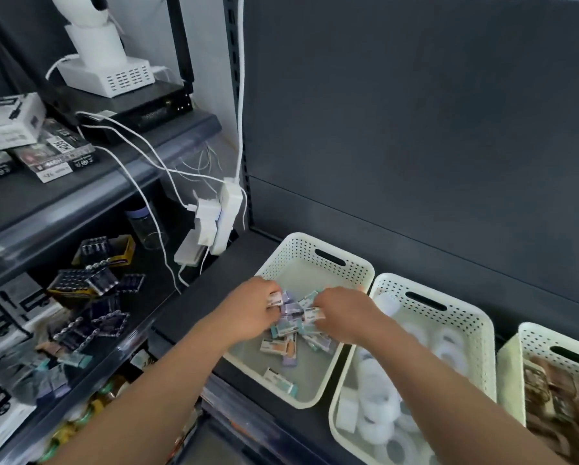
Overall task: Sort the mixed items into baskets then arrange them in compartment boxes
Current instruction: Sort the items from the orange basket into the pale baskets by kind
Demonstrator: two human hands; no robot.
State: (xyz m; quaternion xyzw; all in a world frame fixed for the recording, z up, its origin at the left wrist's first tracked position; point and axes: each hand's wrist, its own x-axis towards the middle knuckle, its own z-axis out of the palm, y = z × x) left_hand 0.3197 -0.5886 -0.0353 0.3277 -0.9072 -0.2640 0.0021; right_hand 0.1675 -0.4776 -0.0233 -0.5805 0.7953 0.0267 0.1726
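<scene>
Nearest to me, both bare forearms reach forward over the dark shelf edge and into the cream perforated basket on the left of the row. Left hand is down in it, fingers curled round a white-sleeved eraser at the fingertips. Right hand sits just beside it, fingers bent and pinching a teal-tipped eraser. Between and under the two hands lies the eraser pile, pastel blocks in paper sleeves, jumbled on the basket floor. One loose eraser lies apart from the pile near the basket's front wall.

Moving right, the middle basket touches the first one and holds white tape rolls. Beyond that, the third basket holds brownish items, too blurred for me to name.

Off to the left, on the neighbouring shelf, I see battery packs stacked loosely, some in a yellow carton. Further back, a white power strip hangs upright with adapters plugged in and white cables trailing. On the upper shelf, flat product boxes lie in a heap. Behind them a white vented device stands on a black unit.
</scene>
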